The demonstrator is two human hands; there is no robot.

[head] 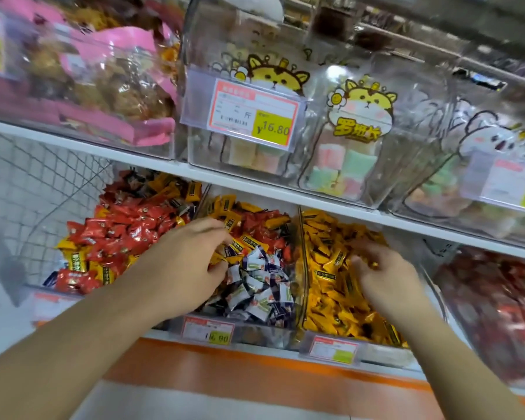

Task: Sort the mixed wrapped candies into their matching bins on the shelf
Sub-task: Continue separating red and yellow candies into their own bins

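Observation:
Three clear bins of wrapped candies stand on the lower shelf. The left bin [47,294] holds mostly red candies [119,228] with some yellow ones. The middle bin [297,237] is mixed: navy-and-white candies [261,286] in front, yellow and red behind. The right bin [437,286] is full of yellow candies [331,286]. My left hand [191,253] reaches into the middle bin, its fingers curled round yellow candies. Over the right bin my right hand [385,274] is blurred, fingers curled with something yellow at the fingertips.
A further bin of red wrapped sweets [497,301] stands at far right. The upper shelf [152,165] carries clear tubs of pastel marshmallows [343,168] and pink-packed snacks [103,83]. Price tags [208,328] hang on the bin fronts. A wire mesh panel [40,189] is at left.

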